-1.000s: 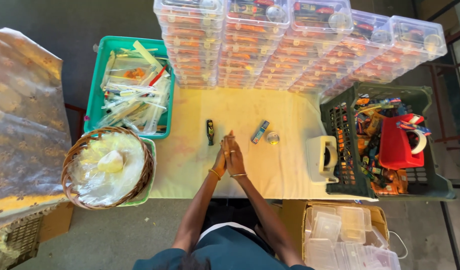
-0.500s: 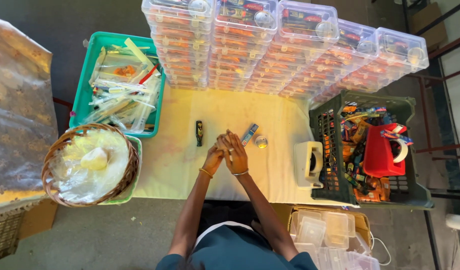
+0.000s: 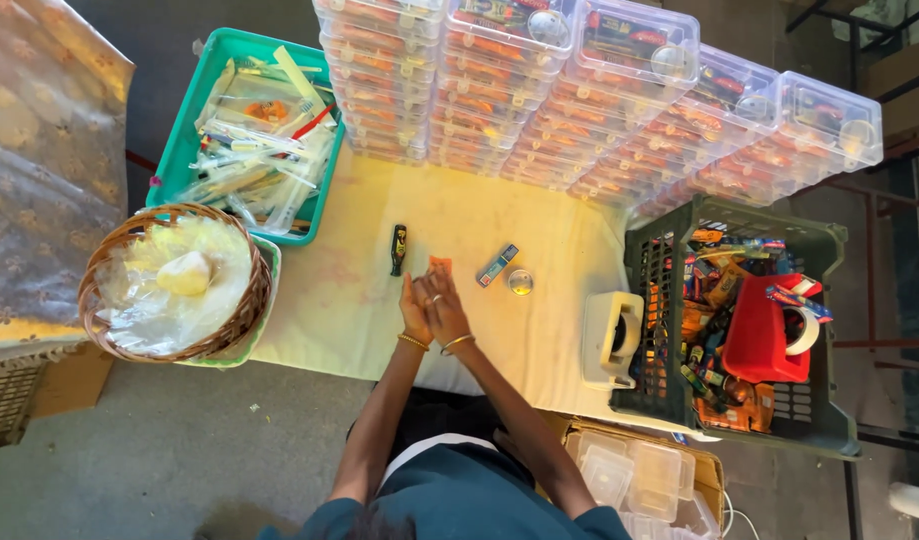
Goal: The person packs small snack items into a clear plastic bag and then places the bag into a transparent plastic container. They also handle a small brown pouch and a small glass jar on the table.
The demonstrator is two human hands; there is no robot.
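Observation:
My left hand (image 3: 413, 314) and my right hand (image 3: 447, 310) are pressed together over the middle of the pale table (image 3: 339, 310). A small orange packet (image 3: 440, 264) shows at their fingertips, pinched between both hands. A bangle sits on each wrist. A small dark bottle (image 3: 398, 250) lies just left of the fingertips. A blue packet (image 3: 497, 265) and a small round clear cap (image 3: 520, 282) lie just to the right.
Stacks of clear lidded boxes (image 3: 579, 90) line the far edge. At the left are a teal tray of wrapped items (image 3: 179, 150) and a wicker basket of plastic bags (image 3: 109, 260). At the right are a white dispenser (image 3: 612, 340) and a dark crate (image 3: 829, 410); a carton of clear tubs (image 3: 629, 475) sits below.
The view has shifted slightly. My hands stay together at the same spot on the table, and the things around them have not moved.

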